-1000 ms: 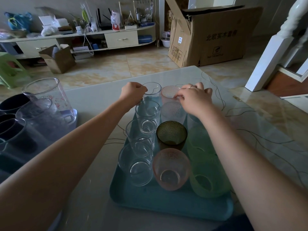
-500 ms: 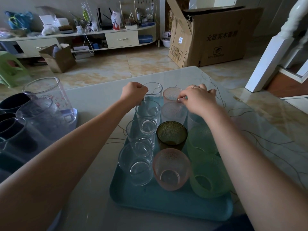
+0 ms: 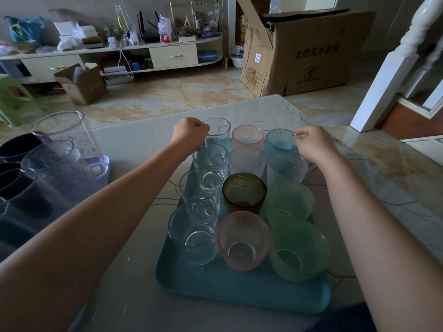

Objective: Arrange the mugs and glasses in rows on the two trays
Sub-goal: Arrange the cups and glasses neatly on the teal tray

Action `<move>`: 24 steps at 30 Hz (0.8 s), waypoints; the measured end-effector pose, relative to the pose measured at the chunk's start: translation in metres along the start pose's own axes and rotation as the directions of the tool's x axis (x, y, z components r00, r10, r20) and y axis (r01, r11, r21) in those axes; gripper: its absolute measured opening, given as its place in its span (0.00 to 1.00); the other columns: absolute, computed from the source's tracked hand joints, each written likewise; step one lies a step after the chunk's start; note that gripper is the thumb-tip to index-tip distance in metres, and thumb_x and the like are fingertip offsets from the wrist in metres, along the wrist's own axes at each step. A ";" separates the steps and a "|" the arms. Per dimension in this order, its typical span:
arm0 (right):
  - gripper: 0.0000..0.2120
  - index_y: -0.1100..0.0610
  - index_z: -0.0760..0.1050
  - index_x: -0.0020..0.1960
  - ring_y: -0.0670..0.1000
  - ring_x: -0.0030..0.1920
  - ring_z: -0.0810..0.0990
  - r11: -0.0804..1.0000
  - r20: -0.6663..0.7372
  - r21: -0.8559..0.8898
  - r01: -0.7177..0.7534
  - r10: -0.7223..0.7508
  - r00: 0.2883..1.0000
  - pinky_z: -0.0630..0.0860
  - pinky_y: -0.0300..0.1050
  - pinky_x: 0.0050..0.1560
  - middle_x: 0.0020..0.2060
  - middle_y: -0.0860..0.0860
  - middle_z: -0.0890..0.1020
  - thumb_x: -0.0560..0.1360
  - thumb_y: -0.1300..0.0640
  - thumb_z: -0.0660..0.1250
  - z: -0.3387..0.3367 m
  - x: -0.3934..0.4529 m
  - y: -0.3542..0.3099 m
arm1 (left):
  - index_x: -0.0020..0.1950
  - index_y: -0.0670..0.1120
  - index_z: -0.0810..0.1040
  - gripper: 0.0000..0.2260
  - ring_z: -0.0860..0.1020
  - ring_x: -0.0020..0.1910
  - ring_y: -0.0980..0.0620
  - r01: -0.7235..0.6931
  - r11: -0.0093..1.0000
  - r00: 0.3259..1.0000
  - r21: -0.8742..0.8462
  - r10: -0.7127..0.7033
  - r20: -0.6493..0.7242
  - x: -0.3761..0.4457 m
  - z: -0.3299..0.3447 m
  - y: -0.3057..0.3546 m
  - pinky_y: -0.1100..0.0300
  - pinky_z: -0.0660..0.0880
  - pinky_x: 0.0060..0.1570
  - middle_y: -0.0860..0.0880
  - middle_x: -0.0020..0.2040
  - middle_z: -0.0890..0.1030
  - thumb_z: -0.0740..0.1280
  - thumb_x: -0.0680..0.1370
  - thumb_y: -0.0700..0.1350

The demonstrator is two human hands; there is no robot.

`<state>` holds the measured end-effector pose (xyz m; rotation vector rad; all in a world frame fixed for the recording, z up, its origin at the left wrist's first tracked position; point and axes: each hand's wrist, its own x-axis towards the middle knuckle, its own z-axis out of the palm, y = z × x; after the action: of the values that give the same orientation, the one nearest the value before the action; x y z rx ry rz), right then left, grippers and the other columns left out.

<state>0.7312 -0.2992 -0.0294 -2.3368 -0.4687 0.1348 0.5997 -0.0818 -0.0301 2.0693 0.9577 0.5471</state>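
Bench (image 3: pixel 134 279): glossy pale top with thin curly line pattern, lots of glare.
Teal tray (image 3: pixel 239 288): flat on the bench, three rows of glasses running away from the camera.
Left row: four clear glasses, farthest being the clear glass (image 3: pixel 217 130).
Middle row: pink, dark green, frosted, pink.
Right row: two green, one frosted, then the blue glass (image 3: pixel 279 138) at the far end.
Left hand (image 3: pixel 189 134): curled round the side of the clear glass at the far left corner – gripping it.
Right hand (image 3: pixel 314 146): fingertips pinching the rim of the blue glass.
Second tray (image 3: pixel 105 164): far left, bluish, mostly hidden under clear pitchers and dark mugs.
Room: marbled tile floor, big cardboard box (image 3: pixel 306 51), cluttered low shelf unit (image 3: pixel 112 56) – white stair post at right.
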 end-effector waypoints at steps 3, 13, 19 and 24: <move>0.14 0.55 0.77 0.62 0.56 0.47 0.77 1.000 -0.027 0.005 -0.028 0.028 0.999 0.72 0.43 0.51 0.60 0.57 0.79 0.78 0.58 0.61 0.000 0.000 0.000 | 0.42 0.44 0.79 0.07 0.72 0.23 0.52 0.008 1.000 1.000 -0.012 -0.008 0.003 0.001 0.000 0.000 0.52 0.81 0.41 0.46 0.28 0.74 0.62 0.74 0.41; 0.12 0.58 0.81 0.54 0.62 0.48 0.82 0.995 -0.101 0.041 -0.096 0.099 0.990 0.79 0.55 0.54 0.52 0.59 0.82 0.74 0.63 0.62 -0.001 -0.004 -0.004 | 0.42 0.45 0.77 0.06 0.71 0.24 0.52 0.001 1.000 1.000 -0.025 -0.001 0.008 0.002 0.002 -0.002 0.60 0.79 0.33 0.47 0.28 0.72 0.61 0.74 0.41; 0.11 0.60 0.80 0.49 0.62 0.46 0.82 0.995 -0.139 0.039 -0.090 0.094 0.986 0.79 0.53 0.53 0.50 0.60 0.81 0.74 0.65 0.61 -0.002 -0.006 -0.004 | 0.42 0.45 0.77 0.05 0.72 0.24 0.52 0.010 0.999 1.000 -0.040 -0.010 0.006 0.002 0.003 -0.002 0.55 0.80 0.40 0.47 0.29 0.73 0.61 0.74 0.42; 0.10 0.62 0.81 0.47 0.62 0.43 0.82 0.996 -0.140 0.031 -0.083 0.087 0.986 0.79 0.53 0.52 0.45 0.60 0.82 0.74 0.65 0.60 -0.001 -0.008 -0.005 | 0.43 0.44 0.77 0.06 0.72 0.25 0.52 0.016 0.999 1.000 -0.041 -0.016 0.017 0.002 0.002 -0.002 0.56 0.80 0.38 0.47 0.29 0.74 0.61 0.75 0.42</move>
<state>0.7227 -0.2993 -0.0252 -2.3239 -0.2958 0.0147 0.6013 -0.0804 -0.0322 2.0251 0.9450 0.5362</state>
